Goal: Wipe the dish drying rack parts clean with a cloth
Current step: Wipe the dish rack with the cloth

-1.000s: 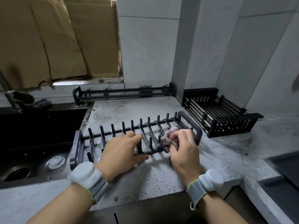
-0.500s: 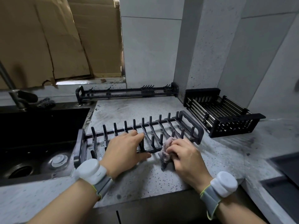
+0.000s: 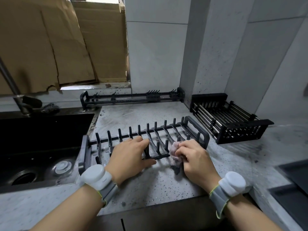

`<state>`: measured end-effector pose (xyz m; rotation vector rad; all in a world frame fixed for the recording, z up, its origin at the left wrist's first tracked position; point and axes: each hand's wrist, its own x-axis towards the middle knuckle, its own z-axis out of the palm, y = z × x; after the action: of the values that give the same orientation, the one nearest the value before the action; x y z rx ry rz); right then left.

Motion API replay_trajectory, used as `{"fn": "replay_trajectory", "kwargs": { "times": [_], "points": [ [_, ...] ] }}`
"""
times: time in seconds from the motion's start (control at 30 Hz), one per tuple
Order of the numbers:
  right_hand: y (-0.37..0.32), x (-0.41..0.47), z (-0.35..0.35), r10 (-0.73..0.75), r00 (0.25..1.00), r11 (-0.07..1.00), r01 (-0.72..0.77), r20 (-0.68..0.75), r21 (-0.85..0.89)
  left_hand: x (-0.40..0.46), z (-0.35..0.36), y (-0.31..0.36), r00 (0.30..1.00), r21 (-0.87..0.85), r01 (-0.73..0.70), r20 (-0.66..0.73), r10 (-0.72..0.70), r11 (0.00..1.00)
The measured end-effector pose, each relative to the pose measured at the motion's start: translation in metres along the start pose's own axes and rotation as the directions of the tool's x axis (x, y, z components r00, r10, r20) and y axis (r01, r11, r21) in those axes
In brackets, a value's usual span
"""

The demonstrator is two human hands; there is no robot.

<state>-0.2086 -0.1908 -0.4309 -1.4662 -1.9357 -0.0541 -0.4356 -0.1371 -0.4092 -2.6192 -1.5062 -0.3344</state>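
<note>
**Q:** Two hands on it, so what's the part look like and where's it sitting?

**Me:** It's the black plate rack [image 3: 166,135], a flat frame with a row of upright pegs along the back rail, curved ribs running front to back, and a looped handle at each end. It lies flat on the speckled grey bench [image 3: 150,184], its left end right at the edge of the black sink [image 3: 41,147]. My left hand [image 3: 128,158] rests on the middle of it, fingers laid out over the ribs and thumb tucked under the front rail. My right hand [image 3: 194,159] has its grip curled tight round a bunched pinkish-grey cloth [image 3: 175,153], pressed against the front rail near the right end, with a tail of it hanging down onto the bench.

**Q:** Anything you can't make out?

**Me:** Yeah. My left hand covers a chunk of the ribs, and my right hides most of the cloth and my own fingertips. Two more black parts sit behind: a long rail [image 3: 133,98] against the wall and a slatted basket [image 3: 230,120] in the corner. The faucet [image 3: 10,84] gets cut off by the frame edge.
</note>
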Motion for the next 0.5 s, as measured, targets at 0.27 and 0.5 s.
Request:
{"fn": "replay_trajectory", "kwargs": {
  "times": [0.27,0.5],
  "points": [
    [-0.023,0.004,0.022,-0.014,0.996,0.999,0.018,-0.084,0.048,-0.001,-0.005,0.003,1.0,0.007,0.002,0.008,-0.002,1.0],
    [-0.016,0.01,0.018,-0.076,0.996,0.997,0.075,0.046,0.02,0.0,-0.005,-0.001,1.0,0.001,-0.012,0.019,0.012,1.0]
  ]
}}
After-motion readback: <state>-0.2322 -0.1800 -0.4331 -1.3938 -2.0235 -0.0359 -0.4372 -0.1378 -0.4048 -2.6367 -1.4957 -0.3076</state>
